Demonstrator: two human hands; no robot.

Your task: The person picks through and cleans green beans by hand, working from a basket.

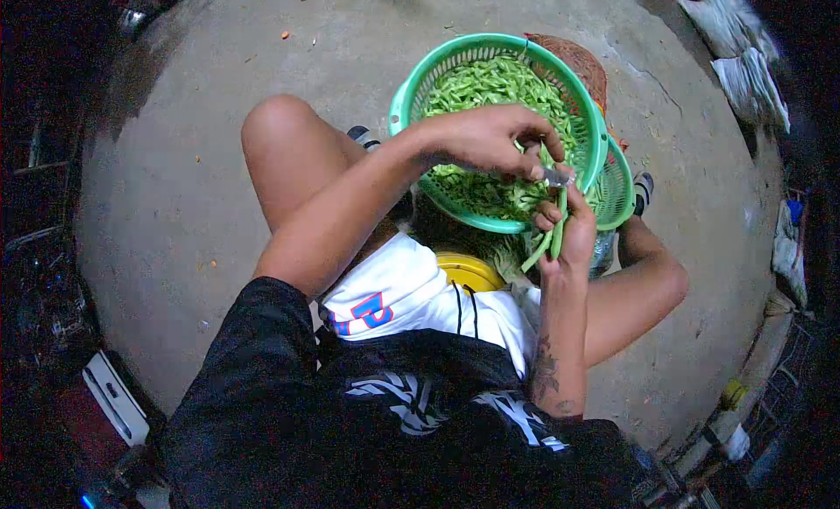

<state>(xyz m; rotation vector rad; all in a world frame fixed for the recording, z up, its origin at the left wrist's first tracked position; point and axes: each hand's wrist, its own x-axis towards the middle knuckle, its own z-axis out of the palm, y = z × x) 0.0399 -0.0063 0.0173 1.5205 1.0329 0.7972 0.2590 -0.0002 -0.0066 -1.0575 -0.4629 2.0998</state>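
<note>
My left hand [494, 141] reaches over a green basket [404, 93], its fingers closed on a small metal blade [557, 177]. Just below and to the right, my right hand [573, 233] grips a few long green beans [557, 229], whose lower ends stick out beneath the fingers. The blade lies against the upper end of the beans, near the right fingertips. Many short cut green pieces [490, 84] fill the basket below both hands.
A second green basket [623, 189] sits partly under the first, beside a reddish mesh bag [573, 63]. A yellow round container [471, 271] stands between my legs. White sacks [748, 80] lie at the upper right, and a white box-like object [116, 397] at the lower left.
</note>
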